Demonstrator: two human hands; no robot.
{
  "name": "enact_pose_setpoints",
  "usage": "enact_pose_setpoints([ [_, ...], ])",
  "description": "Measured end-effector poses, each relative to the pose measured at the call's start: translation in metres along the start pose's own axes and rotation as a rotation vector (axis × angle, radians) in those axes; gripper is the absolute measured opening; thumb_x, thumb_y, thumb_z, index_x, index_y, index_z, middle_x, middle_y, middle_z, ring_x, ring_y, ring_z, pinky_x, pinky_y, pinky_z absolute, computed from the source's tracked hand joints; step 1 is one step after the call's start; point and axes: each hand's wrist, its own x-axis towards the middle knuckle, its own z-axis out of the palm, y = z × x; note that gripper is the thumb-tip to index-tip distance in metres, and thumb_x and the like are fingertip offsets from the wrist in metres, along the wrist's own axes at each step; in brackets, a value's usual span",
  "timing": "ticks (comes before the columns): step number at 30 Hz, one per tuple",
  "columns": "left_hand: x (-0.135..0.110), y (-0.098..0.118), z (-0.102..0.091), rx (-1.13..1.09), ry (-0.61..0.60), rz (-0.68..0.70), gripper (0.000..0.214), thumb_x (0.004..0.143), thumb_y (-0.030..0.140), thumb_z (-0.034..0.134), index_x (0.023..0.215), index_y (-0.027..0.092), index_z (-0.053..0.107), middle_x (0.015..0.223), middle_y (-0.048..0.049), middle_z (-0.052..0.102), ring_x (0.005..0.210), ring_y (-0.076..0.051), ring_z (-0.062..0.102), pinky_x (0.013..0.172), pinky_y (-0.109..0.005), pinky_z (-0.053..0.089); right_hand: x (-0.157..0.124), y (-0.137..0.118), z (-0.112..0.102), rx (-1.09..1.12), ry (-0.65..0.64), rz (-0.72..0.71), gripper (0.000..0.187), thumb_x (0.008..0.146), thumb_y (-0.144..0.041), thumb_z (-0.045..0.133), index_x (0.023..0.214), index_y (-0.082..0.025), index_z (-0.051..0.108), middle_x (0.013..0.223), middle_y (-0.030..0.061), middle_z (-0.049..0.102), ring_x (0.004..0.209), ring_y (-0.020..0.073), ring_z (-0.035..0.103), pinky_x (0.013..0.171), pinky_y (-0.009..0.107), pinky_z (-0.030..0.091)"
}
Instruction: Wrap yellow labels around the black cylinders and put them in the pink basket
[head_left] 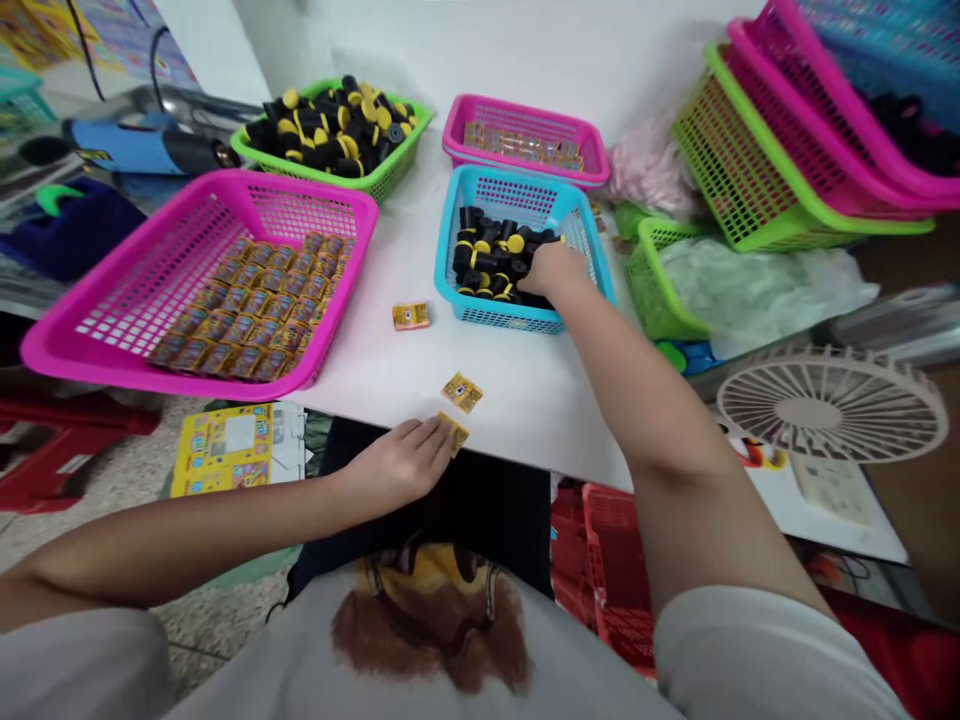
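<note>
1. At the table's near edge, the left hand [401,462] is nearly closed, fingers together, pinching a small yellow packet [454,432] at its fingertips.
2. Ahead of it and to its right, the right hand [553,270] reaches down into a blue basket [499,316], fingers curled among black-and-yellow cylinders [484,262]; its fingertips are hidden, so whether it grips one I cannot tell.
3. Just beyond the left hand, a second packet [462,392] lies flat on the white table [397,245]; farther ahead, a third packet [411,316] lies near the blue basket.
4. Left of both hands, a large pink basket [330,350] holds rows of wrapped pieces [255,310].
5. Beyond that, a green basket [390,178] is heaped with more cylinders.
6. Past the right hand, a smaller pink basket [525,106] stands behind the blue one.
7. Right of the right hand, stacked baskets [739,150] lean above a translucent bag [765,285]; nearer is a round fan [808,412].
</note>
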Motion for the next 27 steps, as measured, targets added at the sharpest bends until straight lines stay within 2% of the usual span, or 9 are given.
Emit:
enact_pose_setpoints([
  [5, 0.001, -0.019, -0.007, -0.014, 0.064, 0.011, 0.024, 0.100, 0.004, 0.052, 0.111, 0.007, 0.073, 0.111, -0.0144, 0.082, 0.099, -0.020, 0.080, 0.088, -0.030, 0.064, -0.023, 0.000, -0.007, 0.036, 0.152, 0.016, 0.048, 0.094, -0.047, 0.053, 0.136, -0.024, 0.063, 0.122, 0.0140, 0.076, 0.118, 0.0344, 0.067, 0.093, 0.045, 0.058],
  [10, 0.008, -0.041, 0.012, -0.002, 0.119, -0.053, 0.023, 0.099, 0.003, 0.052, 0.107, 0.009, 0.073, 0.107, -0.0125, 0.082, 0.097, -0.022, 0.080, 0.075, -0.030, 0.064, -0.065, 0.006, 0.005, 0.148, 0.413, -0.005, 0.047, 0.095, -0.036, 0.050, 0.136, -0.019, 0.063, 0.132, 0.0153, 0.072, 0.120, 0.0315, 0.068, 0.105, 0.047, 0.055],
  [12, 0.013, -0.044, 0.019, -0.044, 0.072, -0.085, 0.023, 0.099, 0.003, 0.052, 0.106, 0.009, 0.073, 0.107, -0.0120, 0.082, 0.096, -0.022, 0.080, 0.073, -0.028, 0.063, -0.078, 0.011, 0.015, 0.215, 0.483, -0.056, 0.045, 0.095, -0.033, 0.051, 0.135, -0.018, 0.063, 0.130, 0.0151, 0.073, 0.122, 0.0303, 0.068, 0.109, 0.048, 0.054],
  [15, 0.020, -0.047, 0.019, -0.237, -0.119, -0.232, 0.026, 0.099, 0.005, 0.053, 0.111, 0.014, 0.074, 0.111, -0.0091, 0.082, 0.097, -0.018, 0.079, 0.075, -0.024, 0.062, -0.088, 0.019, 0.029, 0.293, 0.543, -0.119, 0.042, 0.095, -0.032, 0.051, 0.133, -0.023, 0.064, 0.130, 0.0134, 0.072, 0.125, 0.0303, 0.066, 0.109, 0.051, 0.056],
  [17, 0.025, -0.052, 0.015, -0.386, -0.220, -0.336, 0.025, 0.099, 0.007, 0.054, 0.109, 0.018, 0.075, 0.105, -0.0040, 0.083, 0.092, -0.016, 0.079, 0.078, -0.022, 0.061, -0.091, 0.023, 0.034, 0.329, 0.557, -0.158, 0.041, 0.094, -0.031, 0.051, 0.132, -0.025, 0.064, 0.131, 0.0128, 0.071, 0.127, 0.0304, 0.065, 0.106, 0.051, 0.058],
  [19, 0.032, -0.059, 0.012, -0.533, -0.239, -0.411, 0.022, 0.099, 0.009, 0.056, 0.097, 0.019, 0.076, 0.092, 0.0002, 0.083, 0.084, -0.014, 0.079, 0.079, -0.021, 0.061, -0.093, 0.025, 0.037, 0.369, 0.566, -0.184, 0.040, 0.094, -0.031, 0.051, 0.133, -0.026, 0.062, 0.132, 0.0130, 0.069, 0.124, 0.0295, 0.066, 0.103, 0.050, 0.060],
  [22, 0.048, -0.069, 0.003, -0.691, -0.068, -0.502, 0.017, 0.097, 0.015, 0.062, 0.086, 0.017, 0.075, 0.082, -0.0003, 0.081, 0.075, -0.013, 0.077, 0.076, -0.021, 0.060, -0.094, 0.025, 0.041, 0.486, 0.604, -0.211, 0.039, 0.093, -0.032, 0.054, 0.132, -0.027, 0.057, 0.129, 0.0129, 0.067, 0.111, 0.0270, 0.069, 0.097, 0.048, 0.063],
  [25, 0.075, -0.078, -0.016, -0.731, 0.230, -0.528, 0.010, 0.094, 0.020, 0.069, 0.096, 0.016, 0.077, 0.089, -0.0032, 0.081, 0.076, -0.012, 0.075, 0.071, -0.020, 0.059, -0.094, 0.026, 0.044, 0.628, 0.671, -0.246, 0.036, 0.093, -0.036, 0.057, 0.128, -0.027, 0.054, 0.126, 0.0121, 0.065, 0.104, 0.0253, 0.069, 0.093, 0.048, 0.064],
  [27, 0.098, -0.086, -0.027, -0.744, 0.350, -0.483, 0.013, 0.091, 0.017, 0.071, 0.101, 0.018, 0.079, 0.096, -0.0040, 0.081, 0.082, -0.012, 0.075, 0.072, -0.020, 0.059, -0.094, 0.026, 0.043, 0.671, 0.705, -0.260, 0.033, 0.092, -0.035, 0.059, 0.124, -0.026, 0.054, 0.122, 0.0118, 0.065, 0.104, 0.0250, 0.069, 0.091, 0.046, 0.064],
])
